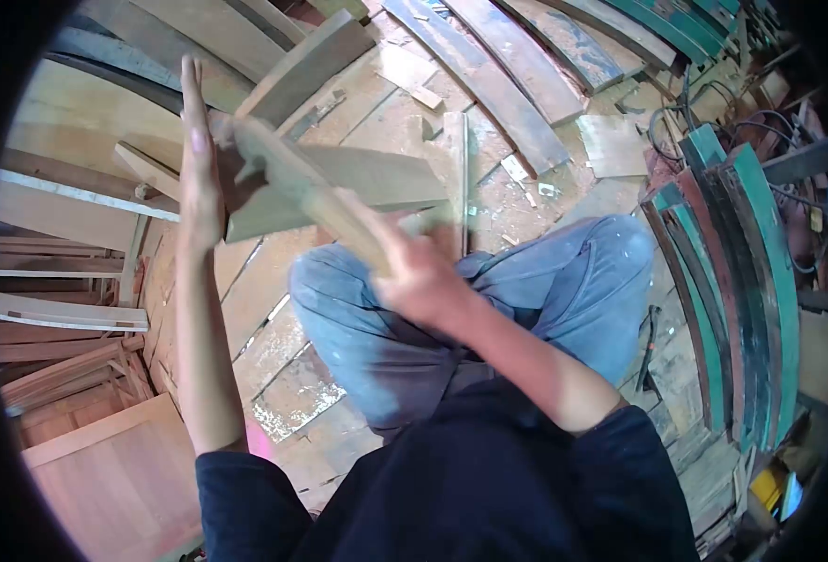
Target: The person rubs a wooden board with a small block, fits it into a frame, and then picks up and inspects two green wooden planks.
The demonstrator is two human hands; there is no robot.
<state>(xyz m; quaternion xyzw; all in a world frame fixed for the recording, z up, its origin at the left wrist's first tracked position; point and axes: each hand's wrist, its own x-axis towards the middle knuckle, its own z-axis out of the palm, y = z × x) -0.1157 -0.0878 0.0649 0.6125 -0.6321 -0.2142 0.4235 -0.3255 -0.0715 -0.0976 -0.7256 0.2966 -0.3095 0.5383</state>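
My left hand is raised with flat, straight fingers pressed against the left end of a wedge-shaped wooden board held above my knees. My right hand grips a wooden stick, blurred by motion, that slants up and left across the board toward the left hand. I sit cross-legged in blue jeans on a plank floor.
Curved planks lie on the floor ahead. More curved pieces with green paint stack at the right, with black cables behind them. Wooden frames and slats pile at the left, a flat panel below them.
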